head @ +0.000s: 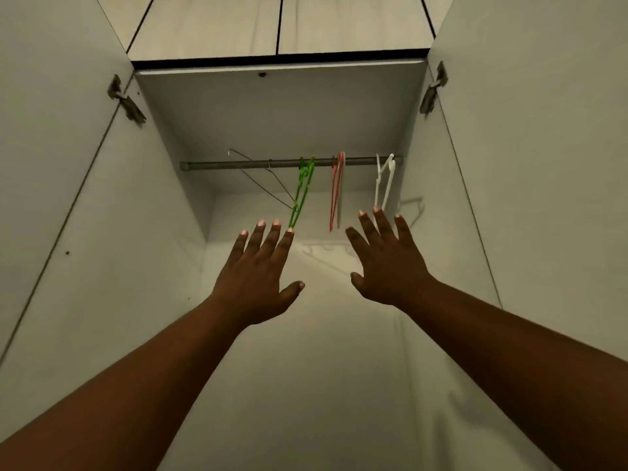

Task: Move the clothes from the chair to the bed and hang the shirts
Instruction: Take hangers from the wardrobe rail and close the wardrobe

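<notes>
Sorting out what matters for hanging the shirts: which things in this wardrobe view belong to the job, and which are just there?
Belongs to the job:
left hand, open
right hand, open
rail
green hanger
red hanger
white hanger
wire hanger

Just there:
door hinges
upper cupboard doors

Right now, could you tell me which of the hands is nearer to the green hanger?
Left. The left hand has its fingertips right at the green hanger's lower end; the right hand is further right, below the white hanger.
</notes>
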`<state>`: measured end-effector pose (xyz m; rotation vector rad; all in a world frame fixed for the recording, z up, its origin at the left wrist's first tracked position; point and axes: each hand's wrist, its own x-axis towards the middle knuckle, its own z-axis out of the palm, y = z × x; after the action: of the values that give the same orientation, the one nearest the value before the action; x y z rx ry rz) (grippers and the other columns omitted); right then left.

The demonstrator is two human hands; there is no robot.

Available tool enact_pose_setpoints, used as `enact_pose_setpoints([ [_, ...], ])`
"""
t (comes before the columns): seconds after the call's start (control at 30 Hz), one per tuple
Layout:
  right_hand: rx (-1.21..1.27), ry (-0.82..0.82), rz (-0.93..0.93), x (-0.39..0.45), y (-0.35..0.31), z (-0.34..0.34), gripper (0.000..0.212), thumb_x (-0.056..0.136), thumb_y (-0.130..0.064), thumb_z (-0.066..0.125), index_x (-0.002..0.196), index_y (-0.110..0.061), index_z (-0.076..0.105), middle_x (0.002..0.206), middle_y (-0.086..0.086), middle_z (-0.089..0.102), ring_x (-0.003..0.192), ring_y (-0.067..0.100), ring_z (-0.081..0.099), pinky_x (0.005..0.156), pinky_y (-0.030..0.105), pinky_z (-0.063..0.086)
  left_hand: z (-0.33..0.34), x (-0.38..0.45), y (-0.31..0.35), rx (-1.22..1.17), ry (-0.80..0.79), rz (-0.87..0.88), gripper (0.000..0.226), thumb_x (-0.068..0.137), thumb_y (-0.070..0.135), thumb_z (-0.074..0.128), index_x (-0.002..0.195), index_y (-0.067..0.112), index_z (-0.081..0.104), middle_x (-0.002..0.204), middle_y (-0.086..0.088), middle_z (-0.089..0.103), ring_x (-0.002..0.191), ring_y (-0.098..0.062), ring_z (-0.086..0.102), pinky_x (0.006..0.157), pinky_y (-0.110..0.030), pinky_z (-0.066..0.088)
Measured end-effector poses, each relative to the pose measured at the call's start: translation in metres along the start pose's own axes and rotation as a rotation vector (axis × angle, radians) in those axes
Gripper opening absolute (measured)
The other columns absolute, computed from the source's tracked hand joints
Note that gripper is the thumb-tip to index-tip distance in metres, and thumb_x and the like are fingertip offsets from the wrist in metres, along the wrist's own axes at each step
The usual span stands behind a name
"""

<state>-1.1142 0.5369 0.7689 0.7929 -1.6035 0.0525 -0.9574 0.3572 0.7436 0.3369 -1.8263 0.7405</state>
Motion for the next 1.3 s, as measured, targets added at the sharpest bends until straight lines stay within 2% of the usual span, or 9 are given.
enact_pose_setpoints([
  [0.2,-0.026,0.028,0.019,0.041,0.006,0.036,0.081,0.092,-0.052,0.048,0.155,-0.020,0.010,0.164,0.014,-0.002,0.149,0.035,-0.012,0.117,0.057,-0.004,0.050,0.043,-0.015,0.021,-0.006,-0.005,0.086,0.094,0.063,0.035,0.155,0.017,-0.005,0.163,-0.009,-0.008,0.149,-0.029,-0.013,0.120,-0.045,-0.007],
  [0.6,-0.291,0.011,0.180,0.109,0.027,0.068,0.080,0.092,-0.049,0.048,0.155,-0.018,0.010,0.164,0.014,-0.001,0.150,0.035,-0.008,0.118,0.057,0.004,0.126,0.110,-0.063,-0.021,0.206,0.131,0.085,0.094,0.061,0.040,0.156,0.018,0.002,0.163,-0.010,-0.004,0.150,-0.031,-0.009,0.120,-0.047,-0.004],
  [0.8,-0.337,0.033,0.220,0.140,0.041,0.078,0.080,0.090,-0.044,0.054,0.154,-0.017,0.014,0.163,0.015,0.003,0.150,0.036,-0.006,0.118,0.058,0.006,0.130,0.148,-0.047,-0.017,0.282,0.144,0.084,0.094,0.059,0.042,0.156,0.018,0.003,0.164,-0.011,-0.002,0.150,-0.032,-0.007,0.121,-0.048,-0.002],
  [0.93,-0.299,0.071,0.234,0.157,0.057,0.084,0.080,0.091,-0.042,0.055,0.154,-0.015,0.015,0.163,0.013,0.007,0.150,0.035,-0.003,0.117,0.057,0.010,0.129,0.173,-0.034,0.067,0.301,0.157,0.084,0.094,0.059,0.039,0.156,0.019,0.000,0.164,-0.011,-0.005,0.150,-0.032,-0.008,0.121,-0.048,-0.003],
  [1.03,-0.241,0.089,0.218,0.173,0.065,0.085,0.077,0.091,-0.041,0.056,0.153,-0.017,0.017,0.162,0.014,0.015,0.149,0.037,0.006,0.116,0.057,0.018,0.123,0.190,-0.033,0.127,0.325,0.153,0.084,0.094,0.059,0.039,0.156,0.019,0.000,0.163,-0.011,-0.004,0.150,-0.033,-0.007,0.121,-0.050,0.000],
  [1.17,-0.086,0.159,0.238,0.200,0.070,0.078,0.075,0.091,-0.037,0.060,0.152,-0.019,0.020,0.150,0.014,0.039,0.137,0.038,0.035,0.107,0.053,0.034,0.116,0.208,-0.040,0.204,0.341,0.093,0.084,0.094,0.059,0.040,0.156,0.019,-0.001,0.163,-0.012,-0.004,0.150,-0.034,-0.005,0.121,-0.052,0.004],
  [1.23,0.011,0.199,0.236,0.217,0.070,0.071,0.077,0.090,-0.033,0.063,0.153,-0.018,0.020,0.146,0.016,0.042,0.130,0.038,0.044,0.102,0.049,0.040,0.112,0.217,-0.043,0.256,0.345,0.082,0.085,0.094,0.059,0.041,0.156,0.019,0.000,0.164,-0.011,-0.003,0.150,-0.034,-0.002,0.120,-0.053,0.007],
  [1.3,0.116,0.240,0.223,0.237,0.068,0.064,0.080,0.089,-0.029,0.064,0.153,-0.018,0.018,0.148,0.017,0.038,0.130,0.038,0.045,0.102,0.047,0.043,0.108,0.226,-0.046,0.309,0.344,0.069,0.086,0.093,0.059,0.044,0.156,0.020,-0.001,0.164,-0.010,-0.003,0.150,-0.034,0.000,0.119,-0.053,0.011],
])
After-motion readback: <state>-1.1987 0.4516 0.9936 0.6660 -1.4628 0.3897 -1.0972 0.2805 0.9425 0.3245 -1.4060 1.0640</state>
